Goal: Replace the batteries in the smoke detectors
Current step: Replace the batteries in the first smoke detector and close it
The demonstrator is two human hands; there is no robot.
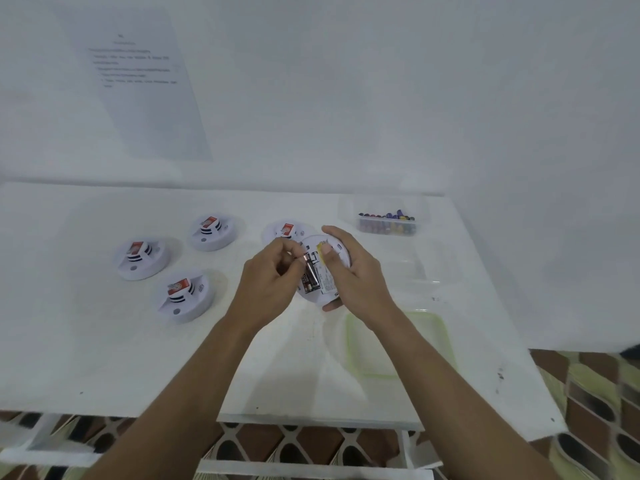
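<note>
Near right on the tabletop [104, 341] sits a green-rimmed tub [350, 341]. Just beyond it, my right hand [360, 271] cups the opened smoke detector [337, 249] by its rim, thumb pressed on its back. It seems light, stiff plastic, best held at the edge. My left hand [270, 282] has its fingers [288, 247] narrowed to a pinch on the far end of a battery [310, 277], small and probably slick, lying in the bay. Four more detectors [143, 259] lie left and beyond, and a battery box [388, 225] stands far right.

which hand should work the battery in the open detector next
Left. The left hand pinches the top end of the battery; the right hand is occupied gripping the smoke detector.
</note>
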